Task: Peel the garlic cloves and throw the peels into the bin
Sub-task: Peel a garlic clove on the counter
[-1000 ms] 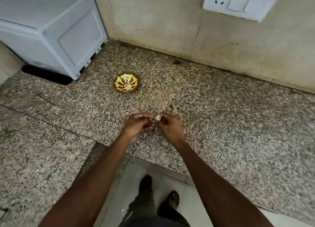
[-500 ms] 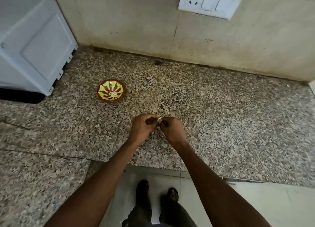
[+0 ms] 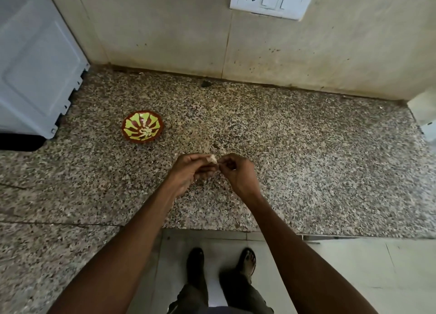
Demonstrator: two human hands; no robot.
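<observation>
Garlic clove (image 3: pixel 213 159) now shows further out of the left hand (image 3: pixel 191 171)'s pinch; right hand (image 3: pixel 237 172) nips its skin: peeling advances, bin unseen.

Both hands meet at frame centre above speckled granite countertop (image 3: pixel 306 162). Left hand (image 3: pixel 188 172) pinches small pale garlic clove (image 3: pixel 213 159) at fingertips; right hand (image 3: pixel 237 173), fingers curled, touches clove from right. Small round brown bowl with yellow-green petal pattern (image 3: pixel 142 130) left of centre, pale pieces inside. White appliance casing (image 3: pixel 35 66) at upper left. White socket-and-switch plate (image 3: pixel 271 0) on beige wall, top. Sandalled feet on light floor tiles (image 3: pixel 354 278), bottom.
</observation>
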